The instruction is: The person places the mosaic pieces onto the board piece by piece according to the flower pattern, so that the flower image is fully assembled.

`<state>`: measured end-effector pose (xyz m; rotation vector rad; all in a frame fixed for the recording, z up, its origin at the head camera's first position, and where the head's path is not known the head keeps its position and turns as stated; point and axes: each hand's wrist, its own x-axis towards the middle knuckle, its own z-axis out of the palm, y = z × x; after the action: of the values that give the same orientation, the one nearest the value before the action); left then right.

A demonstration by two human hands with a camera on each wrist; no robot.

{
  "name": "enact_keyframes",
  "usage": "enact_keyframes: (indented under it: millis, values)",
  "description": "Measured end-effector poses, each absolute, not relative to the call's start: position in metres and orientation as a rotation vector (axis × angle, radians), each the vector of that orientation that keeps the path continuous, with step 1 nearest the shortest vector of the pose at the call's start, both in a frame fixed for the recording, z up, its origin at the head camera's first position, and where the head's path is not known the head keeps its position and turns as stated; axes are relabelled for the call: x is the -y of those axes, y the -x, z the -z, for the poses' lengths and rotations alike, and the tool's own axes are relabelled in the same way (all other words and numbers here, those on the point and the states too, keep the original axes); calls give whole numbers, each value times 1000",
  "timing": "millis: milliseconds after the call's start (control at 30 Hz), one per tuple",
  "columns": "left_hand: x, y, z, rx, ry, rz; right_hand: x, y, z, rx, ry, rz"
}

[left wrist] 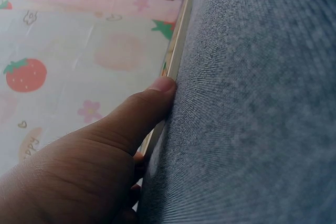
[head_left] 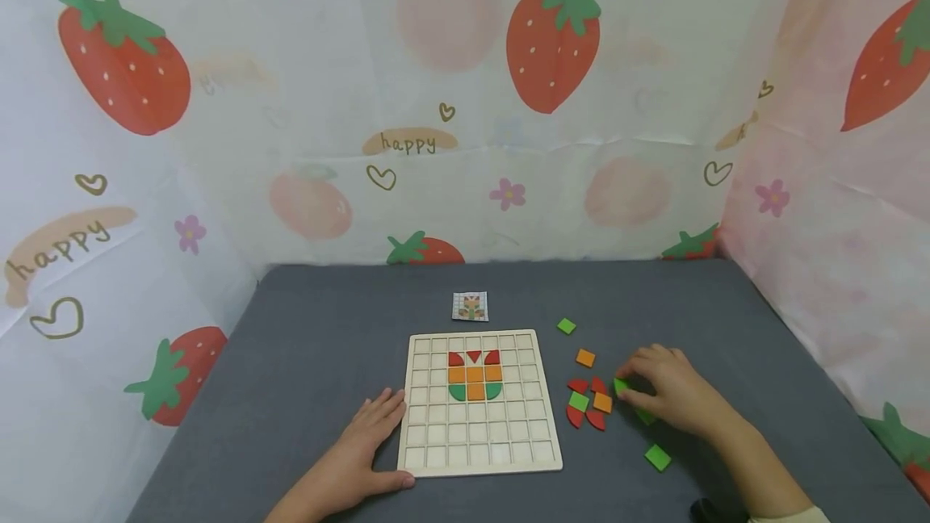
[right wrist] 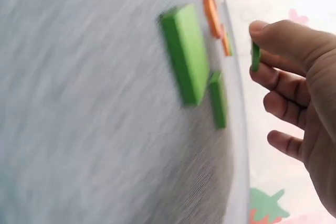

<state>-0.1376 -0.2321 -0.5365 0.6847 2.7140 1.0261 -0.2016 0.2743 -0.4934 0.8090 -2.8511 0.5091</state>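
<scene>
A square wooden grid board lies on the dark grey cloth, with red, orange and green pieces set in its upper middle cells. My left hand rests against the board's left side, fingers extended along the edge and thumb touching the near corner. To the right, my right hand pinches a green piece between thumb and finger, raised above the cloth. Below that hand lies another green piece, partly covered by it in the head view. A green square tile lies nearer the front.
Between board and right hand lie red curved pieces, an orange tile and a green tile. Farther back are an orange tile and a green tile. A small picture card sits behind the board.
</scene>
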Motion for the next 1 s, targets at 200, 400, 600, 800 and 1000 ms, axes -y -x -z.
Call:
enact_keyframes:
  millis: [200,400,600,800,1000]
  values:
    - [232,138,539,-2701,-665,-1031,-253,202,479,2752,-852,-568]
    - [231,138,537,-2697,-657,-1008,-223,206,465,2704,-908,-574]
    - [232,138,539,-2727,-708,-1010,-190,211,454,2648,-987,-646]
    - [232,138,539,-2753,-724,-999,-155,213,449,2587,-1061,-620]
    - [231,138,540,-2744,-706,-1010,-129,212,446,2572,-1120,-637]
